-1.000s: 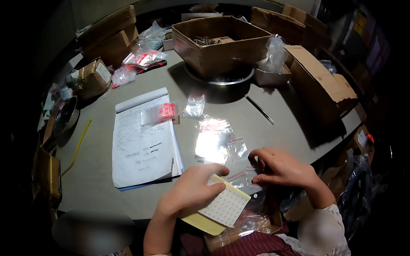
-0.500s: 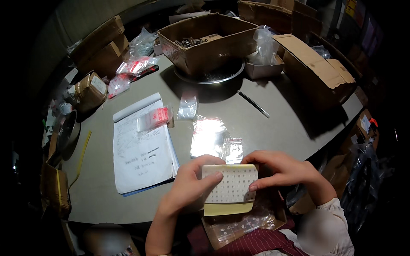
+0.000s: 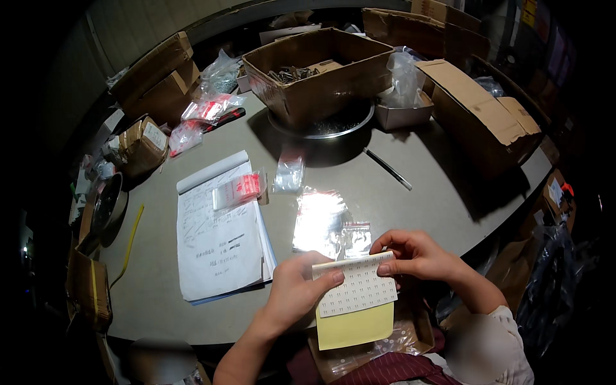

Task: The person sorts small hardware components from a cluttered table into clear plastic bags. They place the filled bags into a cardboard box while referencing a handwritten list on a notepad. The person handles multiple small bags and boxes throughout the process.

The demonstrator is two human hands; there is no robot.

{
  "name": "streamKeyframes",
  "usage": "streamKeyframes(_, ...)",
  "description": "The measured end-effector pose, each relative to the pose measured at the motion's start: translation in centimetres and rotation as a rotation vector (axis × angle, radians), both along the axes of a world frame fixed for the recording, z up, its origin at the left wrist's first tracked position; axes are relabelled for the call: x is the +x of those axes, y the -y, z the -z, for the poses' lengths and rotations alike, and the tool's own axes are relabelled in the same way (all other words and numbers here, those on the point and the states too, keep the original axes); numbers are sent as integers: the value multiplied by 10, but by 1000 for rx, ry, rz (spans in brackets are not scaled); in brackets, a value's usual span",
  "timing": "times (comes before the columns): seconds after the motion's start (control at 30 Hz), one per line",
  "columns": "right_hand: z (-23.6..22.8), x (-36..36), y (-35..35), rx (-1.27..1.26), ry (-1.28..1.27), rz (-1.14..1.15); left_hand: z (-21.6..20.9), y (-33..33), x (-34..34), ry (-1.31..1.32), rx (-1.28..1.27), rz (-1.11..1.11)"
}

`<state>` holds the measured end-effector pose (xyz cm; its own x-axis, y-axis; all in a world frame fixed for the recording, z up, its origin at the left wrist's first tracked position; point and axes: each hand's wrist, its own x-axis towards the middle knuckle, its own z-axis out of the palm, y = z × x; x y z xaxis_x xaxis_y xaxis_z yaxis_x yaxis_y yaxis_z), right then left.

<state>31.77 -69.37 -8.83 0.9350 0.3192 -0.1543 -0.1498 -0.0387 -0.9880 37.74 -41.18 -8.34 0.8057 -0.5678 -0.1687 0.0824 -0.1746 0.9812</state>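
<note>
A sheet of small printed white labels (image 3: 359, 290) is held upright just past the table's near edge. Yellow backing paper (image 3: 355, 328) hangs bare below the white part. My left hand (image 3: 292, 292) grips the sheet's left side, thumb flat on its front. At the upper right corner, my right hand (image 3: 420, 258) pinches the sheet between thumb and fingers. Whether a label is coming loose there is too small to tell. Just beyond the sheet lie shiny clear zip bags (image 3: 319, 218) and a smaller zip bag (image 3: 357, 239).
An open cardboard box (image 3: 423, 327) with clear plastic sits on my lap. Left lies a notepad (image 3: 212, 256) with red-printed bags (image 3: 239, 190) on top. A pen (image 3: 388, 169) lies right. Behind, a carton of metal parts (image 3: 314, 83) rests on a round metal pan (image 3: 333, 133).
The label sheet has moved slightly right and down, with more yellow backing showing. My right hand has shifted up from the sheet's right side to its upper corner.
</note>
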Motion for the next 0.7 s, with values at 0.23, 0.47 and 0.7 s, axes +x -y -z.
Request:
streamKeyframes(0.23,-1,4,1,-162,231,-20,0,1,1,11,68,18)
streamKeyframes(0.47,-6,2,-1,-355,325,-28,-4,6,-2,-15,-30,-45)
streamKeyframes(0.7,-10,4,-15,-871,902,-54,1,5,-2,216,120,-2)
